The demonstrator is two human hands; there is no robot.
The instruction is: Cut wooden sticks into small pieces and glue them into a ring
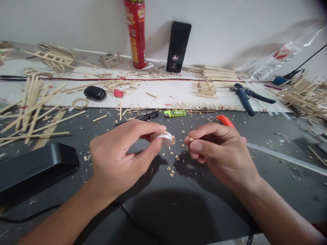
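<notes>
My left hand (125,149) pinches a small white disc (166,138) between thumb and fingers. A bit of wood sticks out at the disc's right edge. To its right, my right hand (217,146) is closed on a tiny wood piece (191,139), held at the tips of thumb and index finger. A short gap separates the two. On the dark table beneath them lie several small cut wood bits (171,173). Just past the hands are a green lighter (175,113) and a black pen (148,116).
An orange-handled tool (225,120) lies behind my right hand, near a translucent glue stick (286,159). Blue cutters (245,98), a red can (136,37) and a phone (178,47) are farther back. Wooden sticks (30,105) pile up at left; a black box (38,170) sits nearer.
</notes>
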